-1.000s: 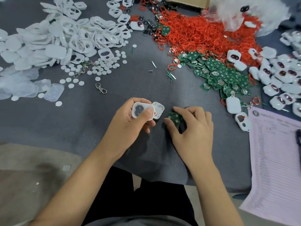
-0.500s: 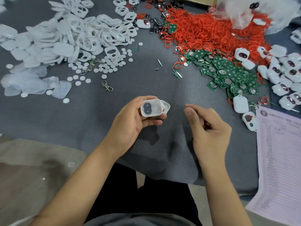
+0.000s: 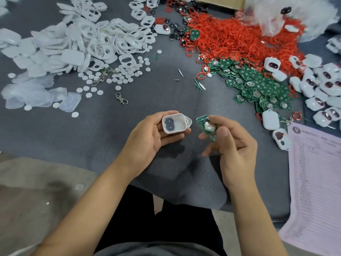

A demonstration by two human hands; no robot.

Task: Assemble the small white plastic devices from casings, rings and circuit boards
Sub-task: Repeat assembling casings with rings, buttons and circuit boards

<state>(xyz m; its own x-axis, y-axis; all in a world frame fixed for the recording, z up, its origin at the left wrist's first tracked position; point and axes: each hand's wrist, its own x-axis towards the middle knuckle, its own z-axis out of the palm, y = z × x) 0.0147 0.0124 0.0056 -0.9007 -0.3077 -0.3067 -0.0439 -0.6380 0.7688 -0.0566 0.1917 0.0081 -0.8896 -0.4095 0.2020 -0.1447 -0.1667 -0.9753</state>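
Note:
My left hand grips a white casing half with its hollow side up and two dark button holes showing; a second white piece peeks out behind it. My right hand pinches a green circuit board with a round silver battery contact, held just right of the casing and apart from it. Both hands hover above the grey table cover.
White casing parts and small white discs lie at the far left. Red rings are heaped at the back right, green boards in front of them. Assembled white devices lie at the right, a printed sheet below them.
My right hand has lifted a green board off the table and turned it contact side up beside the casing. The left hand keeps holding the casing, now tilted hollow side up.

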